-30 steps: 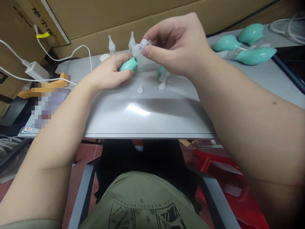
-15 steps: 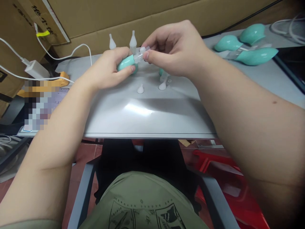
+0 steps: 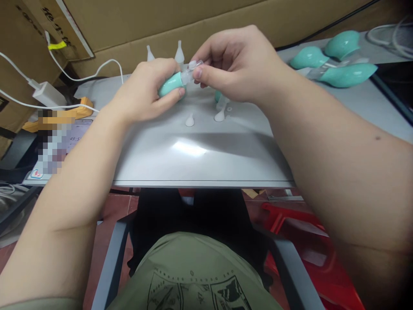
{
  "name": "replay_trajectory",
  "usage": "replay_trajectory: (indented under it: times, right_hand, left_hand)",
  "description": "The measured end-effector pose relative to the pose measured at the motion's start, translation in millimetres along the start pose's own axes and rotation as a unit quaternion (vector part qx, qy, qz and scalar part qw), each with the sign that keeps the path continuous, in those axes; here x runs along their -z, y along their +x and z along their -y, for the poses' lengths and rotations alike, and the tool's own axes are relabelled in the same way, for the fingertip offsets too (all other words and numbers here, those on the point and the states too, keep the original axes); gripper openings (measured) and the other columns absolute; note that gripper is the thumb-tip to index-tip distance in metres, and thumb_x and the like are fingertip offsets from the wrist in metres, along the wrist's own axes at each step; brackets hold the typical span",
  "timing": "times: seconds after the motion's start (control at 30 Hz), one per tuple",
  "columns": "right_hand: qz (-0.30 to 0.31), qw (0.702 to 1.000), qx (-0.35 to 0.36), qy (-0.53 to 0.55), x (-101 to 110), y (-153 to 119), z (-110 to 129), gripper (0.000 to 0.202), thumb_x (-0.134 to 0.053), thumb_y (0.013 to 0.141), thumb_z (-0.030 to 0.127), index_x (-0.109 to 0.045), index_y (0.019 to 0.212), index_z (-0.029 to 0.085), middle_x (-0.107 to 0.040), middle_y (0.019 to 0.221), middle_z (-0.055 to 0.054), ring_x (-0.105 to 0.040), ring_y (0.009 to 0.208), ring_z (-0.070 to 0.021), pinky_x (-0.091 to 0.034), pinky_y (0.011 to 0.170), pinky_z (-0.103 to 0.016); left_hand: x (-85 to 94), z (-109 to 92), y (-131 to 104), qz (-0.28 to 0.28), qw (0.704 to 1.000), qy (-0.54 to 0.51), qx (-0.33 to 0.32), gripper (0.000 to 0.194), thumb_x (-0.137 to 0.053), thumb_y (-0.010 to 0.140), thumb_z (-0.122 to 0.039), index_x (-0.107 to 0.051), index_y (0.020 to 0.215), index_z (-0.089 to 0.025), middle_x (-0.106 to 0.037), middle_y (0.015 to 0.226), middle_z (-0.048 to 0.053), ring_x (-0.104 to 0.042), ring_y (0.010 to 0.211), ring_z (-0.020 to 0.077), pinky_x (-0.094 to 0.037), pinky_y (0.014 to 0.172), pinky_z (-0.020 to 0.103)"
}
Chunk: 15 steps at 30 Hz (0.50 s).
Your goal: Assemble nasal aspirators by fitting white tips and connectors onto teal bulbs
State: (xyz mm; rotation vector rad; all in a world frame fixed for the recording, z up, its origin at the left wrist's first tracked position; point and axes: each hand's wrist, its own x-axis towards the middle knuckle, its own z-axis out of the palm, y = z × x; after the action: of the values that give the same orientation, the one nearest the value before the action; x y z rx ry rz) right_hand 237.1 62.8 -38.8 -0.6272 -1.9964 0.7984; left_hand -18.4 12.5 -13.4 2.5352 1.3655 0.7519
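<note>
Nearest in, on the pale surface [image 3: 203,168], there's a small white tip [image 3: 190,121], and to its right another white tip [image 3: 220,116] with a clear piece [image 3: 222,103] just behind; whether those two are joined is hard to tell.

Beyond them, the main action! The left hand [image 3: 153,88] wraps the teal bulb [image 3: 170,85], thumb along the near side, mouth pointing at the other hand. The right hand [image 3: 238,66] has the clear connector [image 3: 187,77] pinched between thumb and fingers, and look, connector and bulb meet at that mouth, though how deeply they're seated can't be told.

Now the handling: the bulb looks light and squeezable, its glossy skin perhaps a touch slippery, so a grip close behind the mouth should give firmer backing than the belly. The connector seems stiffer, small and likely a little fragile at its side stub; its main barrel is the place to pinch.

Further back, two upright white nozzles [image 3: 180,52] peep over the left hand, and off to the far right, three more teal bulbs [image 3: 346,76] lie bunched together.
</note>
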Motion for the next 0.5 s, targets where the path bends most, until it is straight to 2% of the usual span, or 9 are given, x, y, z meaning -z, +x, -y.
replay_trajectory:
  times: [0.13,0.23,0.4,0.5]
  right_hand:
    - [0.005,1.000,-0.024,-0.003,-1.9,0.3,0.9,0.032,-0.078,0.100,-0.014,-0.079,0.097,0.018,-0.073,0.083,0.004,-0.065,0.076,-0.0059,-0.048,0.069,-0.022]
    - [0.009,0.999,-0.035,0.001,-4.3,-0.5,2.3,0.034,-0.077,0.100,-0.018,-0.075,0.099,0.017,-0.071,0.082,0.004,-0.065,0.075,-0.0061,-0.047,0.067,-0.021]
    - [0.019,0.999,-0.029,0.007,-5.5,-2.7,4.6,0.029,-0.078,0.106,-0.010,-0.070,0.099,0.018,-0.071,0.082,0.003,-0.065,0.071,-0.0066,-0.047,0.065,-0.020]
    - [0.011,1.000,-0.019,0.009,-4.9,-3.1,2.5,0.027,-0.077,0.106,-0.007,-0.070,0.099,0.019,-0.073,0.085,0.002,-0.065,0.072,-0.0071,-0.049,0.067,-0.020]
  left_hand:
    - [0.2,0.3,0.8,0.012,1.000,0.003,-0.022,0.020,-0.080,0.093,-0.057,-0.075,0.095,-0.037,-0.081,0.109,0.012,-0.077,0.125,0.0455,-0.062,0.095,0.057]
    - [0.1,0.8,1.0,0.017,0.998,0.031,-0.047,0.021,-0.073,0.099,-0.057,-0.072,0.092,-0.037,-0.079,0.106,0.013,-0.078,0.123,0.0465,-0.061,0.101,0.062]
    - [-1.4,-0.5,1.2,0.020,0.998,0.038,-0.048,0.020,-0.069,0.100,-0.054,-0.067,0.093,-0.036,-0.079,0.111,0.014,-0.077,0.125,0.0473,-0.056,0.113,0.066]
    - [-3.3,-2.8,1.3,0.005,1.000,0.020,-0.022,0.021,-0.074,0.096,-0.056,-0.066,0.091,-0.036,-0.079,0.110,0.012,-0.076,0.126,0.0463,-0.057,0.110,0.062]
